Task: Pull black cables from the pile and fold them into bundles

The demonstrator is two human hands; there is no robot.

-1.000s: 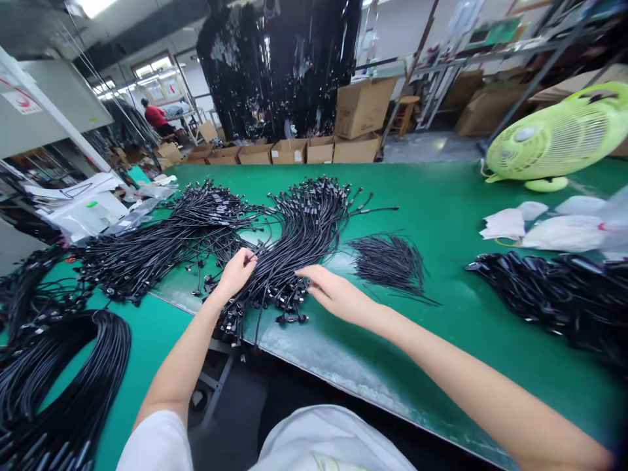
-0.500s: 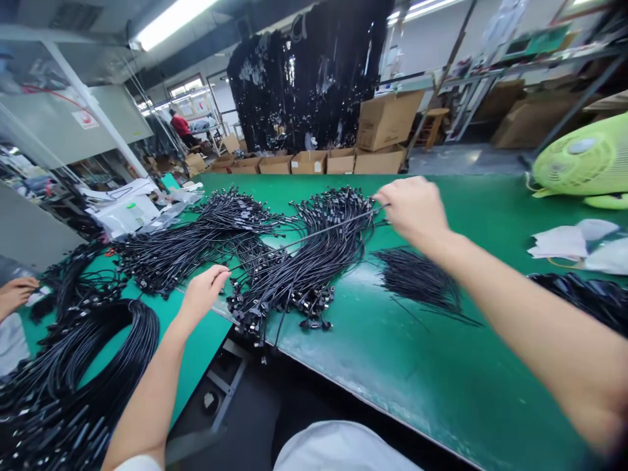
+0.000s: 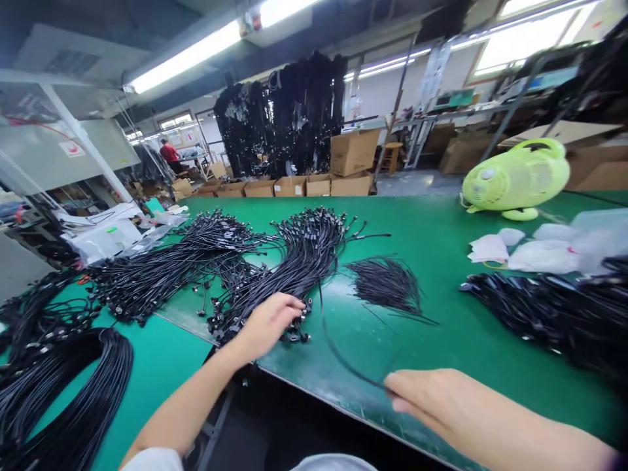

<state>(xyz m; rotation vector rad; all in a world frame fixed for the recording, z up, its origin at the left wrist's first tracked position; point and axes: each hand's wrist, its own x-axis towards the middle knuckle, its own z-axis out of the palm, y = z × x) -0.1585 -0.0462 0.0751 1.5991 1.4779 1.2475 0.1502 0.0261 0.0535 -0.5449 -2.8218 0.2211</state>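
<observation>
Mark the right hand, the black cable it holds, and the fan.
Right hand (image 3: 432, 398), head view: middle of the hand.
Black cable (image 3: 344, 363), head view: curved middle stretch.
Fan (image 3: 517, 176), head view: yellow-green body.

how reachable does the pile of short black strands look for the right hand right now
Likely yes: the pile of short black strands lies ahead of the right hand with green tabletop between, though it appears to hold a black cable.

A cable ran away leftward from the grip of the right hand. Left beyond that grip on the table lay a bundle, the left hand over its near end; straight beyond, a strand pile; farther back rightward, a fan.
</observation>
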